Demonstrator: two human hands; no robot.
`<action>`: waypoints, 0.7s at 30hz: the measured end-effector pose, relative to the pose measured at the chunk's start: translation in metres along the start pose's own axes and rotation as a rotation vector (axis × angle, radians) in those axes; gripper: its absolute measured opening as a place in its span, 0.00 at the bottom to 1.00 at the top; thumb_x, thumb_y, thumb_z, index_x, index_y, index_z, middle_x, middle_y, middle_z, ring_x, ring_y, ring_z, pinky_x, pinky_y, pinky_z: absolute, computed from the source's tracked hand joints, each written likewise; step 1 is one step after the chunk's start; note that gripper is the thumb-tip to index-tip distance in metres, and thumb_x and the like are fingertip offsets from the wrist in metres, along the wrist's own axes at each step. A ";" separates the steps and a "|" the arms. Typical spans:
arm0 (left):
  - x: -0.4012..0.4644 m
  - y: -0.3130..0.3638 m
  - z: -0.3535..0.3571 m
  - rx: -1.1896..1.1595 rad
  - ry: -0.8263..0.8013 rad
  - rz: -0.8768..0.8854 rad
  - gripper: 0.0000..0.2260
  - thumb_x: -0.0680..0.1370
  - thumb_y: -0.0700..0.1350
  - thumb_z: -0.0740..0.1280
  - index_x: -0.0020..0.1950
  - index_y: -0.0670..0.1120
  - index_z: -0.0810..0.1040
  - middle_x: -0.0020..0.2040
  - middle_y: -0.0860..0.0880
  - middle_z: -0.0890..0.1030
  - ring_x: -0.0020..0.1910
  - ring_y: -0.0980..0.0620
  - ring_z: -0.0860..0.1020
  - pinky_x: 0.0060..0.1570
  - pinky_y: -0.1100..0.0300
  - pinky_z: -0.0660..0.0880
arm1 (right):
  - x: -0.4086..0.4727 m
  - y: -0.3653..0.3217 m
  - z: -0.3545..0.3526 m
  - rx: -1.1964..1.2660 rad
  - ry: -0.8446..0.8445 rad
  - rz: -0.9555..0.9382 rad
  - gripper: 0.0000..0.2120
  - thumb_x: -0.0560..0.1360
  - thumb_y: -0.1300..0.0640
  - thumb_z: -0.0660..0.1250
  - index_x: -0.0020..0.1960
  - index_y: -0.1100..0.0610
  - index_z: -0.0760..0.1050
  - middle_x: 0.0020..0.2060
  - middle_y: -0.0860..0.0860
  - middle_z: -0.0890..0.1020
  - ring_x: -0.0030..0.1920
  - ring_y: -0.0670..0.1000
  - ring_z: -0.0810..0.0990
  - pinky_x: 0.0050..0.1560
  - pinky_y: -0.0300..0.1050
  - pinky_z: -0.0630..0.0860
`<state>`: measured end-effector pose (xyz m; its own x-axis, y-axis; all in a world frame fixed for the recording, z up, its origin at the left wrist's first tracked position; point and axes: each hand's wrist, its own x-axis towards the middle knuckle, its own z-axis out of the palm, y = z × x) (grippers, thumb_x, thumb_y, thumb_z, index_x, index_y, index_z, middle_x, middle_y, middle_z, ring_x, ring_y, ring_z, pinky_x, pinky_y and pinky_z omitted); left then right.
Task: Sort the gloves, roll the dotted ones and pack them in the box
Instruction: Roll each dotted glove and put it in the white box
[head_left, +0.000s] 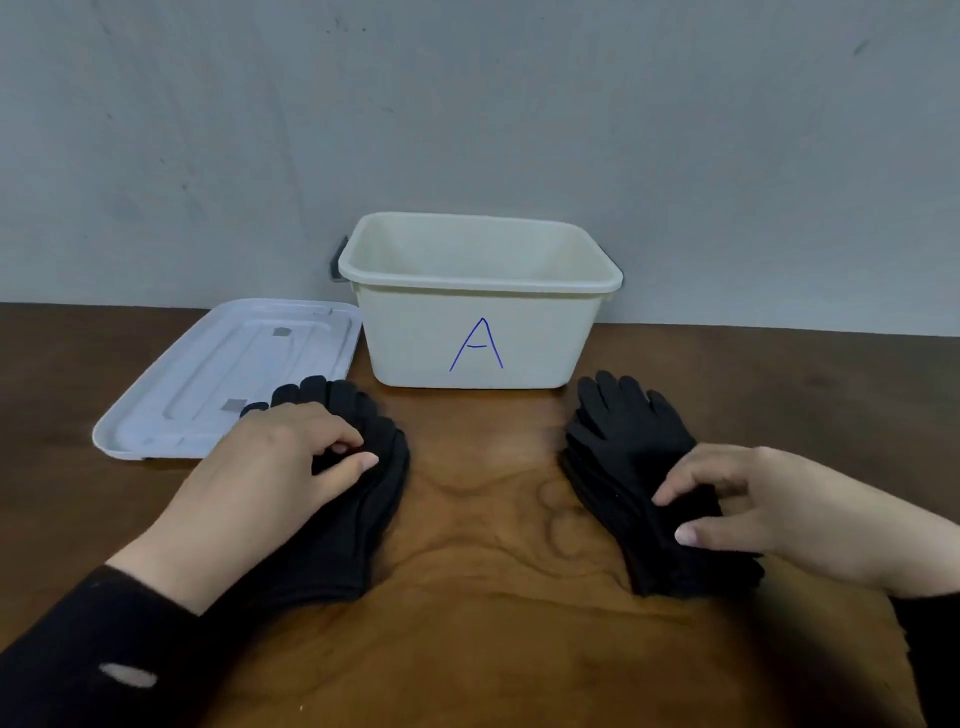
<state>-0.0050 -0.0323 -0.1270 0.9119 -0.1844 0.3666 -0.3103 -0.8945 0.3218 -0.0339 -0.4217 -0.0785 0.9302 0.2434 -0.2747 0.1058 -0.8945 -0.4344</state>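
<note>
Two stacks of black gloves lie flat on the wooden table, fingers pointing away from me. My left hand (270, 467) rests on the left stack (374, 499) and pinches its top glove between thumb and fingers. My right hand (769, 504) lies on the cuff end of the right stack (623, 441), thumb and fingers curled onto the top glove. No dots show on any glove from here. The cream plastic box (415, 338), marked with a blue letter A, stands open at the back centre; what I see of its inside holds nothing.
The box's pale lid (208, 374) lies flat on the table to the left of the box, partly under the left stack's fingertips. A grey wall rises right behind the box. Bare wood (483, 519) shows between the two stacks.
</note>
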 end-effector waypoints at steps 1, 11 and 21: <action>-0.003 0.002 -0.001 0.006 -0.008 -0.003 0.07 0.71 0.55 0.73 0.46 0.54 0.84 0.38 0.61 0.78 0.40 0.61 0.76 0.40 0.66 0.71 | -0.001 0.002 0.001 0.000 0.003 -0.007 0.09 0.72 0.42 0.73 0.50 0.30 0.78 0.55 0.27 0.76 0.54 0.45 0.80 0.59 0.48 0.78; -0.023 0.007 -0.007 -0.037 -0.147 -0.031 0.09 0.71 0.58 0.72 0.48 0.63 0.78 0.43 0.63 0.77 0.43 0.62 0.76 0.38 0.68 0.69 | 0.007 0.011 0.008 -0.159 0.007 -0.101 0.03 0.75 0.48 0.72 0.43 0.40 0.80 0.55 0.29 0.73 0.54 0.28 0.70 0.48 0.29 0.69; -0.022 0.002 -0.006 -0.010 -0.211 0.007 0.15 0.73 0.65 0.63 0.56 0.62 0.78 0.48 0.64 0.74 0.48 0.65 0.73 0.46 0.69 0.70 | 0.011 0.015 0.003 0.142 0.653 -0.096 0.04 0.80 0.48 0.59 0.49 0.39 0.71 0.49 0.40 0.85 0.40 0.44 0.83 0.43 0.48 0.81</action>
<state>-0.0269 -0.0280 -0.1292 0.9456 -0.2724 0.1779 -0.3181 -0.8893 0.3287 -0.0235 -0.4318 -0.0908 0.9453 0.0029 0.3261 0.1928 -0.8115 -0.5516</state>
